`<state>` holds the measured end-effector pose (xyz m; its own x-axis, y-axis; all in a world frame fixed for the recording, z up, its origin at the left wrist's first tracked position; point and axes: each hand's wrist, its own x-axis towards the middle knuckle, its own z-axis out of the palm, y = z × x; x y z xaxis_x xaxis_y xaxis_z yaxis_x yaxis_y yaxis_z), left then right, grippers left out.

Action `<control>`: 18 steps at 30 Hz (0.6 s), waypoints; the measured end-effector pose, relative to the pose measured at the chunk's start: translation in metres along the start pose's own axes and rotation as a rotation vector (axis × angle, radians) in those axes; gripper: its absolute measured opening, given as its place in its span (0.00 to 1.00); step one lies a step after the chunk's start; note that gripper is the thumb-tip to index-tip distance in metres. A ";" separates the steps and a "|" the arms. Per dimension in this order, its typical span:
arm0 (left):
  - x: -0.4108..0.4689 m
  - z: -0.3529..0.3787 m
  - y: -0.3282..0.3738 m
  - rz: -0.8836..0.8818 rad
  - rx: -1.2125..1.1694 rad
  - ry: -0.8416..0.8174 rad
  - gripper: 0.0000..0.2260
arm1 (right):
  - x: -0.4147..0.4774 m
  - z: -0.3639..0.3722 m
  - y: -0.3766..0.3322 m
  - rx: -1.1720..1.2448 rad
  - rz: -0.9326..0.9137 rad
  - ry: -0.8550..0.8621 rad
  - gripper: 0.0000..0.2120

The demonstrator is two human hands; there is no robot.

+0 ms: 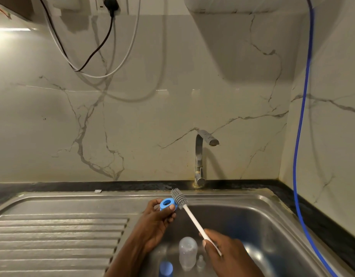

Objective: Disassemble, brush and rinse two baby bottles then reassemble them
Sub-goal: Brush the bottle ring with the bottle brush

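Steel sink point(272, 206), marble wall: left hand point(160, 218) pinches a blue collar ring point(167, 203), right hand point(226, 248) grips the brush point(179, 198) against it; bottle point(187, 254) and teat point(200, 260) lie apart below, reassembly seemingly undone.

Two bare hands: left hand point(158, 218), right hand point(226, 250). The left forearm point(130, 256) and right forearm point(240, 268) are uncovered down to the bottom edge. The right thumbnail point(204, 244) is cut short.
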<state>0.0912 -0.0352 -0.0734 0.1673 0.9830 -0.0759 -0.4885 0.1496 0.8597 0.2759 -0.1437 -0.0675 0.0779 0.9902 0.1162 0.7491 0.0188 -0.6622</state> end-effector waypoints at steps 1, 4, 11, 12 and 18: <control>0.000 0.000 0.001 -0.003 -0.005 0.002 0.22 | 0.001 0.003 0.002 -0.006 0.006 -0.007 0.14; -0.001 -0.002 0.004 0.001 -0.069 0.031 0.21 | 0.000 0.009 0.008 -0.015 0.013 0.022 0.16; 0.001 -0.006 0.006 0.038 -0.214 0.016 0.15 | 0.006 0.020 -0.005 0.022 -0.017 -0.074 0.12; 0.001 -0.005 0.006 0.013 -0.214 0.003 0.16 | 0.006 0.018 -0.009 0.002 -0.005 -0.033 0.16; 0.000 0.006 0.000 -0.013 -0.108 0.022 0.15 | -0.010 0.003 -0.010 -0.063 0.010 0.114 0.19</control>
<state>0.0962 -0.0354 -0.0706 0.1559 0.9828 -0.0987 -0.5763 0.1717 0.7990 0.2656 -0.1533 -0.0644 0.1573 0.9679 0.1958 0.7878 -0.0034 -0.6160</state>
